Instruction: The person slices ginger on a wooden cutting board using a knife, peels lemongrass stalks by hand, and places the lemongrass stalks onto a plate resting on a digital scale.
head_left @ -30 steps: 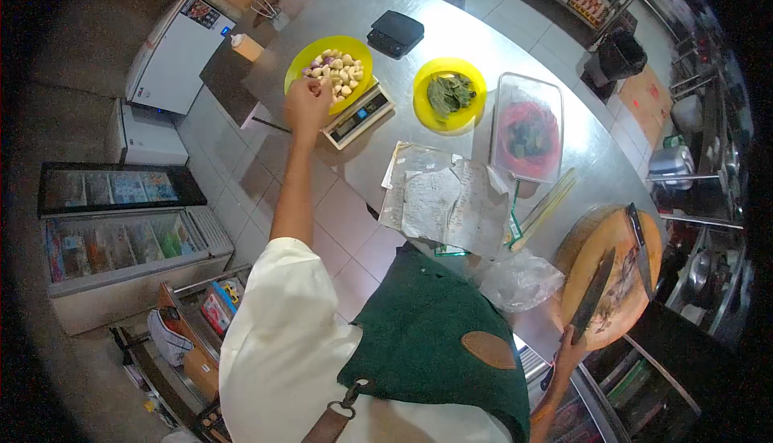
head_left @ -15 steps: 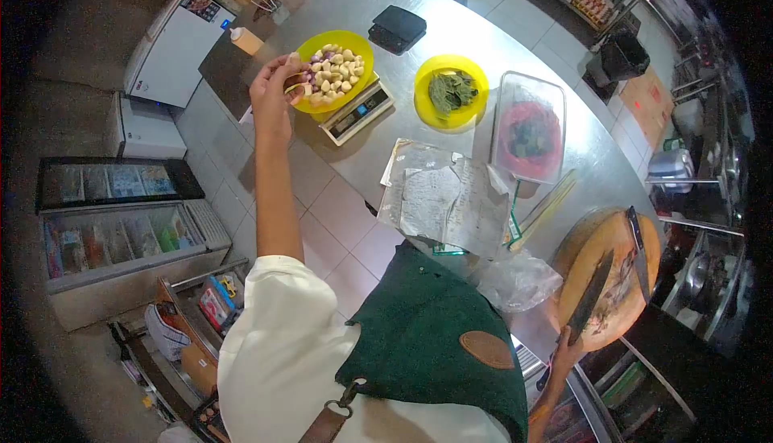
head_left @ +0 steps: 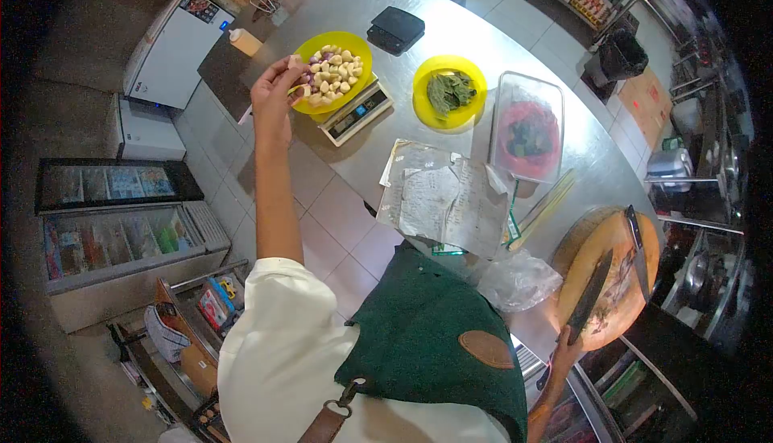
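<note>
My left hand (head_left: 275, 93) is at the left rim of a yellow plate (head_left: 359, 47), fingers curled together; what they pinch, if anything, is too small to make out. Pale peeled cloves (head_left: 332, 73), which look like garlic, fill the plate, with a few purple shallots (head_left: 307, 78) on the side by my fingers. Under the plate is a digital kitchen scale (head_left: 358, 117) with a lit display. At the lower right, my right hand (head_left: 566, 348) is closed around a large knife (head_left: 592, 298), its blade over a round wooden chopping block (head_left: 581, 258).
A second knife (head_left: 638, 250) lies on the block's far side. On the steel table (head_left: 475, 37) are a yellow plate of green leaves (head_left: 451, 93), a clear lidded container (head_left: 527, 125), handwritten papers (head_left: 431, 197), a plastic bag (head_left: 519, 280) and a black scale (head_left: 396, 28).
The view has shifted very slightly. My left hand stays at the plate's rim with a small shift of the fingers; my right hand and the knife hold still.
</note>
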